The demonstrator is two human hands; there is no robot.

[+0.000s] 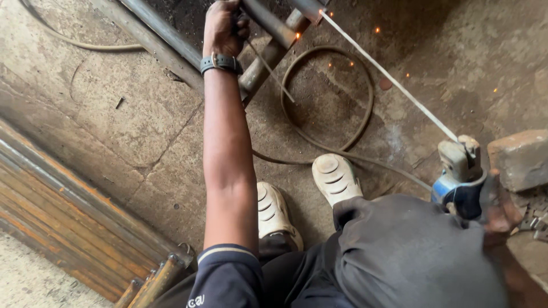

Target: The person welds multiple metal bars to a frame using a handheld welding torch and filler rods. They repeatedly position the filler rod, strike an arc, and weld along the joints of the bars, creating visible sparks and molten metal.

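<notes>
My left hand [224, 25], with a dark watch on the wrist, grips a grey steel tube [273, 24] at the top of the view. My right hand [498, 205] at the right edge is closed around a blue and grey electrode holder [460, 171]. A long thin welding rod [388, 77] runs from the holder up to the tube joint [311, 11], where small orange sparks fly. A second thin rod [271, 71] hangs loosely from beside my left hand.
A dark cable [325, 142] loops on the dusty concrete floor past my two white shoes [335, 178]. Rusty steel bars [68, 211] lie stacked at the lower left. A brick [522, 157] and metal scraps sit at the right.
</notes>
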